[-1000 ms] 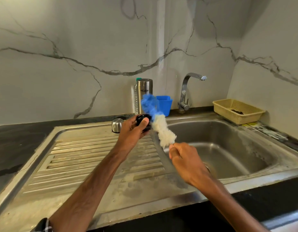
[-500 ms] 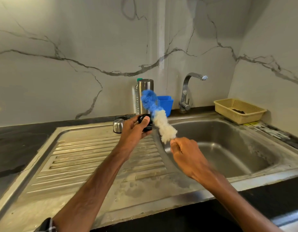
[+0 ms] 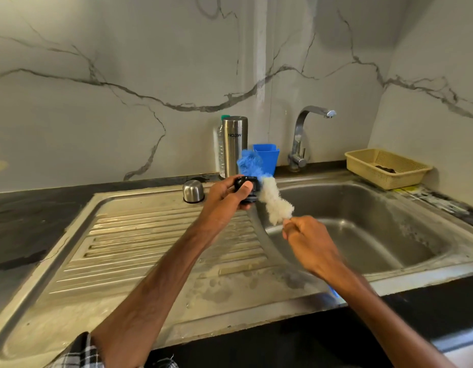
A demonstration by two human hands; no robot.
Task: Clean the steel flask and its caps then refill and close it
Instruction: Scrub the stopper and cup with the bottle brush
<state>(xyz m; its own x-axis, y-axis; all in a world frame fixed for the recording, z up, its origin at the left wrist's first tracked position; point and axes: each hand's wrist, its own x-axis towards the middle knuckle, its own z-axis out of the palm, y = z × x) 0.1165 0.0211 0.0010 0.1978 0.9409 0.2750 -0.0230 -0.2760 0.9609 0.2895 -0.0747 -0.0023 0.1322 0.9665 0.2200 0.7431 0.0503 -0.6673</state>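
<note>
- Two hands are working on one small part: the left hand [image 3: 224, 200] is gripping the black inner cap [image 3: 246, 185], thumb pressed on its glossy round top, and is holding it up above where the draining board [image 3: 150, 248] meets the sink [image 3: 389, 221] basin.
- Just right of it, the right hand [image 3: 307, 240] is clenching round the handle end of the brush [image 3: 275, 201], rubbing its fluffy bristles, white near the fist and blue at the tip, against the cap's side.
- Over the last second that fist has been pushing up closer to the cap, so less white bristle is showing between them. I'd judge it a scrubbing stroke, with cap cleaning under way and refilling some way off.
- Farther back, the steel flask [image 3: 234, 147], a brushed cylinder, is standing upright against the marble wall, a clear plastic bottle [image 3: 219, 150] just behind it on the left.
- Left of the busy hands, the domed steel outer cap [image 3: 193, 191] is sitting at the board's far edge.
- Beyond, the ribbed board is looking dull and stained. The curved chrome tap [image 3: 301, 136] is giving no water, and a blue cup [image 3: 267, 158] and a meshed yellow basket [image 3: 362, 166] are waiting along the far edge.
</note>
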